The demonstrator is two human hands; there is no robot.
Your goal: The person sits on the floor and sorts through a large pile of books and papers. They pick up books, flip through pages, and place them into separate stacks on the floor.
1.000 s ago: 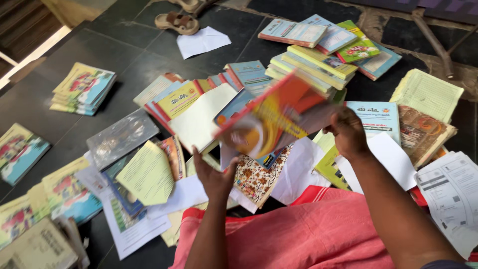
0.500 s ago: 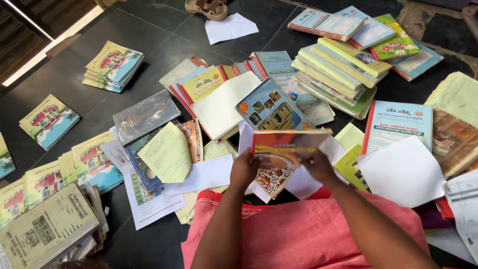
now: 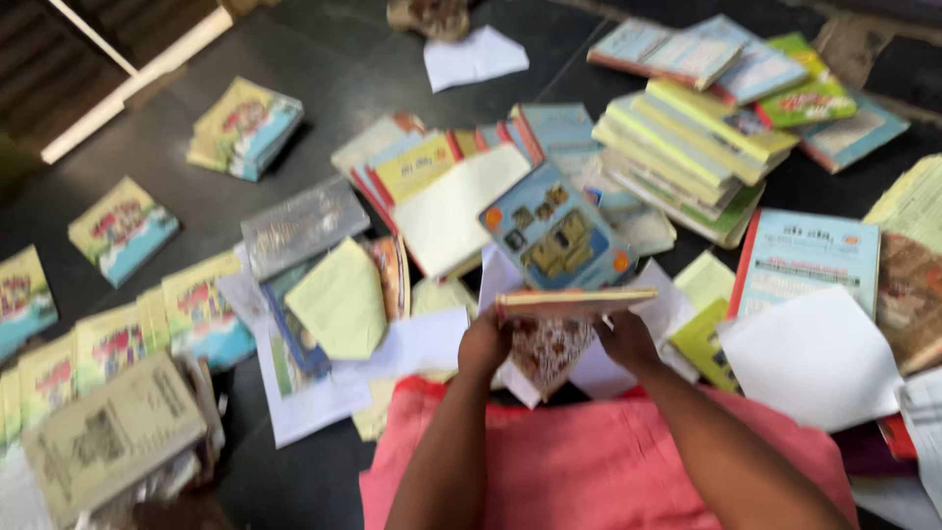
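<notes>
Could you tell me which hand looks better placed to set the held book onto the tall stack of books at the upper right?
Probably the right hand: it grips the book on the side nearer the stack of books. The left hand would have to cross over.

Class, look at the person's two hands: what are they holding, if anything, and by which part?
Both hands hold one thin book, seen nearly edge-on. The left hand grips its left end, the right hand its right end, from below.
</notes>
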